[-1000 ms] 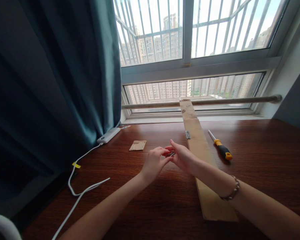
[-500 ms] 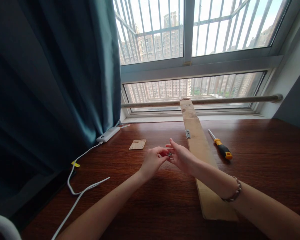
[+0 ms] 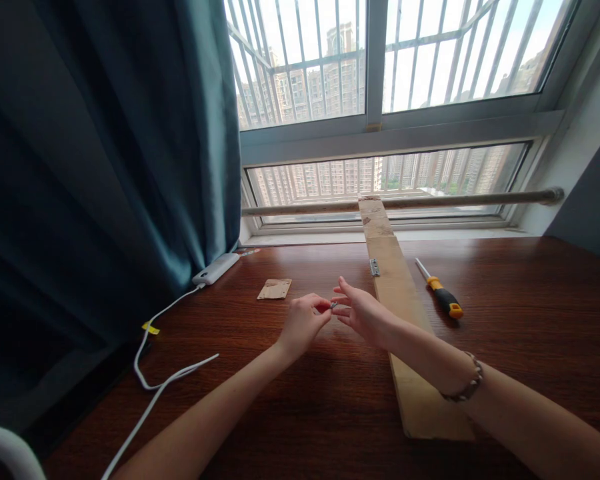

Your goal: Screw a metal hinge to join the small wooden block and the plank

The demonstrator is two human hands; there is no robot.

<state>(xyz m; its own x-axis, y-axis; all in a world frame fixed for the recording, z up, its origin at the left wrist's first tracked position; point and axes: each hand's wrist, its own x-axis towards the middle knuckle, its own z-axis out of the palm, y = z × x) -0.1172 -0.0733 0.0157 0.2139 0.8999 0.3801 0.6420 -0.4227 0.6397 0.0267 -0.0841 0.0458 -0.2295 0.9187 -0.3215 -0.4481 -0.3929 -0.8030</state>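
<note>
My left hand [image 3: 304,323] is closed in a pinch, with a small shiny metal piece [image 3: 333,305] at its fingertips. That piece looks like a screw, but it is too small to be sure. Facing it from the right, my right hand [image 3: 364,312] has its fingers stretched out and the thumb raised. The right fingertips are close to the metal piece; whether they touch it I cannot tell. Beneath the right forearm runs a long wooden board [image 3: 405,293], bearing a small metal hinge [image 3: 375,267] on its left edge.
A yellow-and-black screwdriver [image 3: 445,298] lies right of the board. Left of my hands is a small square wooden piece [image 3: 275,289]. A white power strip [image 3: 216,269] with a white cable [image 3: 145,370] lies by the blue curtain [image 3: 200,133]. The board's far end reaches a horizontal rail [image 3: 445,201] at the window.
My left hand's fingertips have drawn slightly left with the small metal piece, and the gap to my right fingers has widened. The right fingers are a little more spread.
</note>
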